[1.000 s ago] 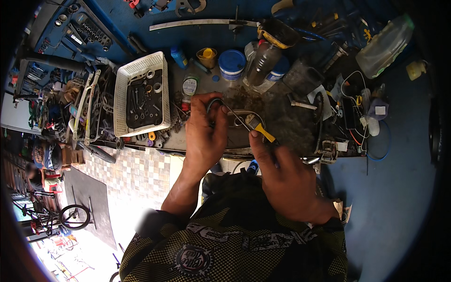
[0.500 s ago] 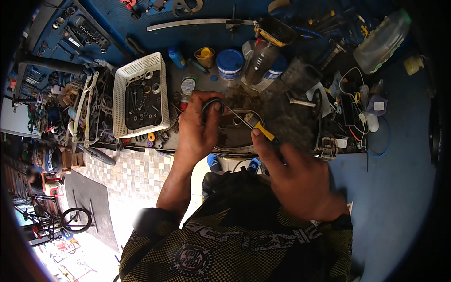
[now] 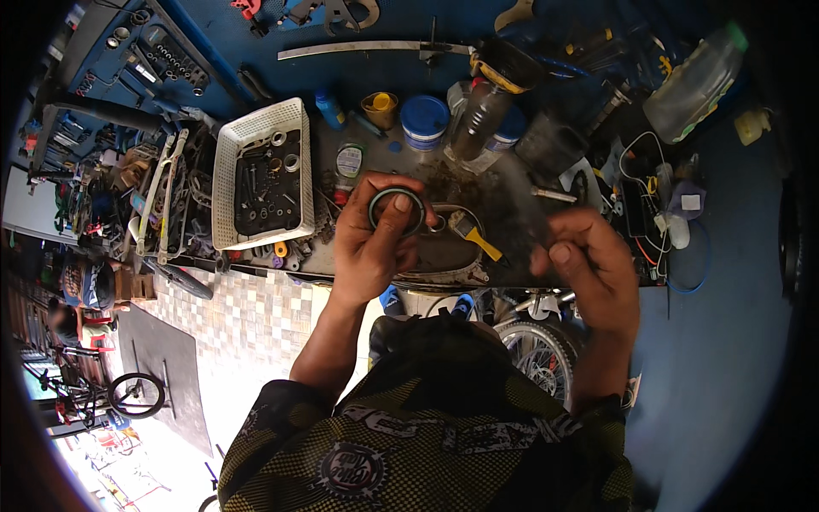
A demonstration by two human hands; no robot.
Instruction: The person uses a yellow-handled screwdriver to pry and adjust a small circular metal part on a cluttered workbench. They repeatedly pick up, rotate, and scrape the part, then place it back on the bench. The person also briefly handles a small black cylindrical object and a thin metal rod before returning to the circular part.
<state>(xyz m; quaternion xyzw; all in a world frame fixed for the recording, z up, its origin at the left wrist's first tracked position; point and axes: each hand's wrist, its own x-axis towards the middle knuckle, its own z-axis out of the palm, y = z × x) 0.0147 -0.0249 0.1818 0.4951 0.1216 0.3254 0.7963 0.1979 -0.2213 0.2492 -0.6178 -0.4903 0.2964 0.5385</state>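
Observation:
My left hand [image 3: 375,247] is closed around a dark ring [image 3: 374,210] with a pale rim, which looks like a bearing. Its thumb presses across the ring, above the front part of the workbench. Off to the right, my right hand [image 3: 597,269] is curled, with a thin tool [image 3: 531,200] in its fingers, smeared by motion and pointing away from me. Between the hands, a brush with a yellow handle [image 3: 484,243] lies on the bench, near a small ring [image 3: 438,224] beside my left fingers.
A white plastic basket [image 3: 223,171] with metal parts stands left. Behind are a clear bottle [image 3: 350,160], a blue-lidded tub [image 3: 424,115] and a dark bottle with a funnel [image 3: 478,119]. Cables [image 3: 636,162] clutter the right. A bicycle wheel [image 3: 542,341] stands below the bench edge.
My right hand has moved right and away from the ring, taking the thin tool with it. My left hand still holds the ring, now turned with its round face more visible.

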